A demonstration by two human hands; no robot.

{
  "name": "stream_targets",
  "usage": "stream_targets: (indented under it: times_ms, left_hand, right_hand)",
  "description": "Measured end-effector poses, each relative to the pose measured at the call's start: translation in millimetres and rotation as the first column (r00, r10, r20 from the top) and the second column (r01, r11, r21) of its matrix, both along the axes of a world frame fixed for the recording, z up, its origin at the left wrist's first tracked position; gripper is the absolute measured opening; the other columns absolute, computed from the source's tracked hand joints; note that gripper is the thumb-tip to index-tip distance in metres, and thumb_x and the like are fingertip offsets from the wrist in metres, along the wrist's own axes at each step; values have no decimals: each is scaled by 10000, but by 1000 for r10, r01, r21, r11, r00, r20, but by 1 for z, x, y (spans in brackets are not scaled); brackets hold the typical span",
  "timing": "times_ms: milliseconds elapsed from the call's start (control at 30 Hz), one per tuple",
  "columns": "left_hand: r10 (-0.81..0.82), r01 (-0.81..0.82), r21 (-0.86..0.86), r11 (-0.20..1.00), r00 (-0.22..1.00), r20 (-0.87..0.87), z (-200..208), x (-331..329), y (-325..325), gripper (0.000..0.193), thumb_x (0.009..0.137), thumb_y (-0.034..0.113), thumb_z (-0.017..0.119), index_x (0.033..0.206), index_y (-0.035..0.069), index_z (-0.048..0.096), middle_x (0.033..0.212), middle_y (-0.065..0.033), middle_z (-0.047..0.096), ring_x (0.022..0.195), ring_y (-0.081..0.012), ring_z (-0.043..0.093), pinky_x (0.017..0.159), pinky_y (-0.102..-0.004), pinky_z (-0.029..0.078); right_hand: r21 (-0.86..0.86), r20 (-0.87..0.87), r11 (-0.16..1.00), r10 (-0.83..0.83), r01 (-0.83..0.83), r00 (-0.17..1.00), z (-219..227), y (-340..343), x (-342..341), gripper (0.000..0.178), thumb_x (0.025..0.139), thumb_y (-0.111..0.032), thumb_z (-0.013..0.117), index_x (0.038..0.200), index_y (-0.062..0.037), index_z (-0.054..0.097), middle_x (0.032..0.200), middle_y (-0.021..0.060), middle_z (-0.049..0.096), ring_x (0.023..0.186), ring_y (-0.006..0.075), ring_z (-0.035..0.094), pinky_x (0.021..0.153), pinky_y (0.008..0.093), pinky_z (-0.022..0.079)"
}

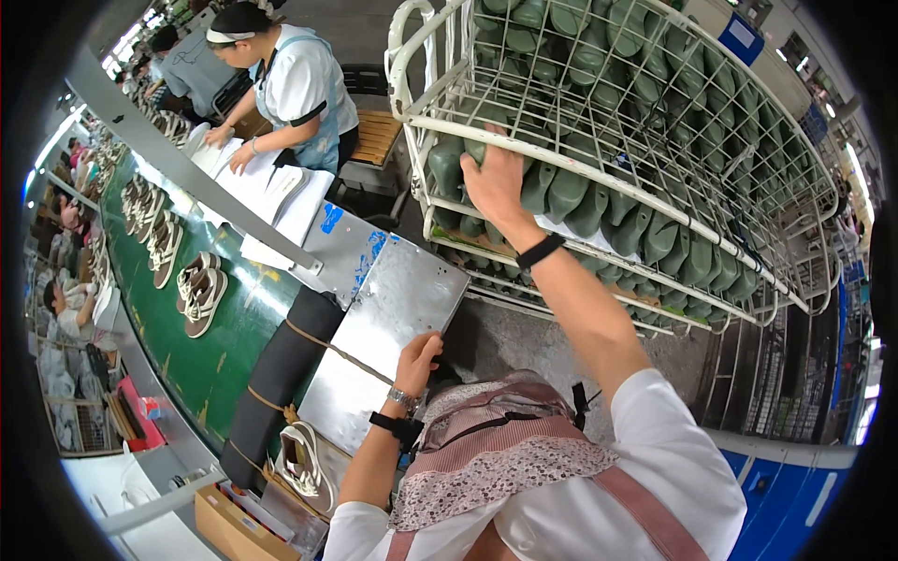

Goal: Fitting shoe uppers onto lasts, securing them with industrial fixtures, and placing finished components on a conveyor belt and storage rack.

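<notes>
My right hand (493, 182) reaches forward to a white wire rack (599, 168). Its fingers curl over the rack's front rail, with the thumb below, next to a dark green shoe last (475, 150). The fingertips are partly hidden. Rows of similar green lasts (585, 201) fill the rack's shelves. Above the near right edge of a bare metal tabletop (374, 332), my left hand (418, 363) is closed in a loose fist, and nothing shows in it.
A green conveyor (187, 351) carries brown-and-white sneakers (201, 294) on the left. Along its edge lies a black roll (281, 374) tied with cord. A co-worker (290, 93) handles white sheets beyond the metal table. Below the tabletop are a sneaker (304, 463) and a cardboard box (234, 528).
</notes>
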State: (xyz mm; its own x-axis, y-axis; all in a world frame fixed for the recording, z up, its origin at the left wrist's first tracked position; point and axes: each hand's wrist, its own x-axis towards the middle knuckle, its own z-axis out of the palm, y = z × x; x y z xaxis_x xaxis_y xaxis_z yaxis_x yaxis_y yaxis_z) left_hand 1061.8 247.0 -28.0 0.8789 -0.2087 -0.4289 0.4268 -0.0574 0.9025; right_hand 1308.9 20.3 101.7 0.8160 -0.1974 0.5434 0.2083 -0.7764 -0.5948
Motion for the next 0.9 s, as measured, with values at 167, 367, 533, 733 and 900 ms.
stream_targets:
  times_ms: [167, 367, 533, 733, 900]
  left_hand:
    - [96, -93, 24, 995, 975, -199, -30, -5, 45, 435, 1011, 406, 615, 1231, 35, 671, 1043, -55, 715, 942, -136, 672, 730, -282, 538]
    - [155, -146, 60, 987, 969, -190, -50, 9, 58, 408, 996, 369, 646, 1204, 19, 679, 976, -47, 721, 869, -126, 680, 683, -265, 534]
    - [306, -287, 125, 950, 935, -180, -50, -17, 62, 392, 988, 341, 653, 1187, 5, 680, 962, -54, 725, 857, -122, 681, 673, -265, 526]
    - [623, -601, 265, 754, 782, 0, -37, -125, 22, 405, 962, 367, 643, 1123, 3, 715, 979, -128, 756, 877, -213, 713, 789, -341, 552]
    - [915, -790, 489, 371, 400, -48, -37, -305, -55, 409, 903, 386, 692, 1107, 33, 728, 1009, -127, 763, 905, -246, 727, 825, -372, 563]
  right_hand:
    - [-154, -106, 987, -65, 49, 992, 5, 25, 34, 783, 878, -354, 700, 1464, 77, 409, 1494, 302, 426, 1399, 439, 394, 1182, 496, 296]
    - [14, -111, 1000, -4, 6, 994, -26, 29, 37, 957, 827, -378, 740, 1493, 153, 303, 1558, 362, 296, 1447, 482, 306, 1204, 512, 269]
    - [-85, -79, 992, 89, -96, 993, -25, 28, 41, 976, 838, -432, 743, 1520, 98, 287, 1500, 343, 412, 1393, 474, 392, 1170, 472, 331]
    - [-179, 190, 960, 249, -216, 950, -17, 24, 26, 716, 853, -317, 775, 1344, 127, 502, 1338, 350, 543, 1238, 499, 513, 1074, 526, 394]
    - [-393, 351, 883, 401, -256, 846, -63, -1, 2, 737, 850, -439, 790, 1309, 89, 559, 1274, 269, 597, 1185, 430, 568, 1031, 529, 448]
